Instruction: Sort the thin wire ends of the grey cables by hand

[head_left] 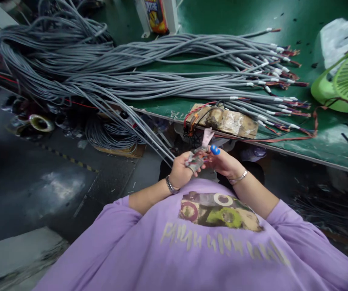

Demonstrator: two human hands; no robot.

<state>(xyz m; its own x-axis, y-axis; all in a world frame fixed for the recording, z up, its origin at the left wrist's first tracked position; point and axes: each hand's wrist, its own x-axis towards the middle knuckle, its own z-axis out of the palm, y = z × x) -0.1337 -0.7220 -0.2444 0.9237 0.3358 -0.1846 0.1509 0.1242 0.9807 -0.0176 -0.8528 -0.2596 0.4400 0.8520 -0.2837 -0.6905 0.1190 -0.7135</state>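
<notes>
My left hand (pixel 182 170) is closed around a few grey cables (pixel 157 143) that run down to it from the bench edge. Worn grey wrapping (pixel 196 161) shows around its fingers. Close against it, my right hand (pixel 224 163) has its fingers pinched at the cable ends, where thin reddish wires show small and blurred. A bright blue piece (pixel 214 150) sits at the right hand's fingertips; whether it is worn or held I cannot make out. A pale pinkish strip (pixel 207 137) sticks up just beyond both hands.
Long grey cable bundles (pixel 162 83) with white-banded, stripped ends lie across the green bench (pixel 222 16). At its front edge sits a worn wooden block (pixel 237 123) with wires. A green fan (pixel 343 79) stands right. Below are coiled cable (pixel 110 133) and tape rolls (pixel 41 123).
</notes>
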